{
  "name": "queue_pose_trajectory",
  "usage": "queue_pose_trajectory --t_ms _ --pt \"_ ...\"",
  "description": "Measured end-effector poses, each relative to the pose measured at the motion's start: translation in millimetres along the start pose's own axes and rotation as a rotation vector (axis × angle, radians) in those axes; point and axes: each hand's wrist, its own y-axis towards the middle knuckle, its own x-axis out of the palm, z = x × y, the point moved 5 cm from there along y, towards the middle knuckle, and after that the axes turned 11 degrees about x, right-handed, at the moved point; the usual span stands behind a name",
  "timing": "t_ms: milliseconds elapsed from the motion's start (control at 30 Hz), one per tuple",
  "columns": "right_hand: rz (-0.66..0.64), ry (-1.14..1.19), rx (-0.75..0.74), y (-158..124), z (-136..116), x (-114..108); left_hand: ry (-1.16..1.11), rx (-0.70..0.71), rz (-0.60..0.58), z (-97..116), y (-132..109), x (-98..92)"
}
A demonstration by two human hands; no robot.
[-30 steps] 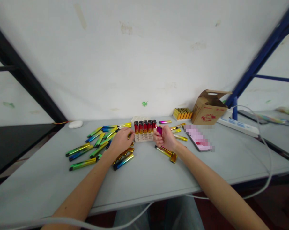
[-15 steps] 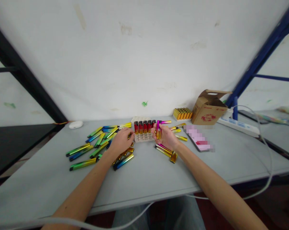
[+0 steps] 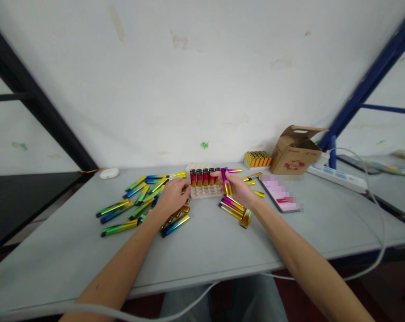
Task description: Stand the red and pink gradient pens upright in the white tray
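Observation:
My right hand (image 3: 239,185) is closed around a pink-and-gold metallic tube (image 3: 226,183), held nearly upright at the right end of a white tray (image 3: 207,192). Red cylinders with black tops, looking like batteries (image 3: 202,177), stand in the tray's back part; round holes show in its front. At the tray's left side my left hand (image 3: 174,194) is closed, fingers curled around a small dark-and-gold piece I cannot make out. Below that hand lie gold pieces and a blue-and-gold tube (image 3: 175,226). More pink-and-gold tubes (image 3: 232,206) lie under my right hand.
Several green, blue and yellow tubes (image 3: 118,228) lie scattered at left. A block of yellow cylinders (image 3: 258,158), an open cardboard box (image 3: 291,156), a phone (image 3: 279,192) and a power strip (image 3: 339,178) are at right. A white case (image 3: 109,173) lies at back left.
In my right hand the pink-and-gold tube has tilted slightly, and the hand has shifted a little relative to the tray. My left hand stays beside the tray. The view has shifted slightly.

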Motion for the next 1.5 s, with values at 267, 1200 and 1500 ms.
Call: queue_pose_trajectory --t_ms 267,1200,1500 --pt "0.275 -0.264 -0.184 6 1 -24 0.058 -0.015 0.005 -5 -1 1.0" --pt "0.557 -0.72 -0.34 8 6 -41 0.035 -0.055 -0.018 -1 1 -2.5" --pt "0.615 -0.986 -0.401 6 4 -39 0.033 -0.051 -0.025 -2 0 -0.6"
